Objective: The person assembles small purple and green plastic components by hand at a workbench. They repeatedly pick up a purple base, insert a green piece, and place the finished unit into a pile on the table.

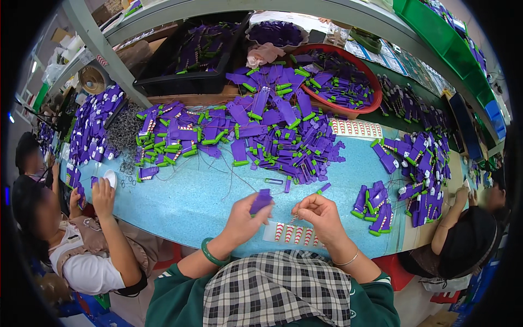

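Gripping a flat purple plastic piece (262, 199), the left hand (243, 220) is closed around its lower part, above the blue tabletop (190, 204). The right hand (322, 219) pinches narrowly; whether its fingertips hold anything, I cannot tell. Open room stretches leftward along the table's near edge, while a purple-and-green heap (294, 143) bounds the far side. Under the 2 hands, a sheet of red-and-white chevron stickers (289, 233) is partly hidden by the right.

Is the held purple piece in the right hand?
No, the left hand holds the purple piece, apart from the right hand.
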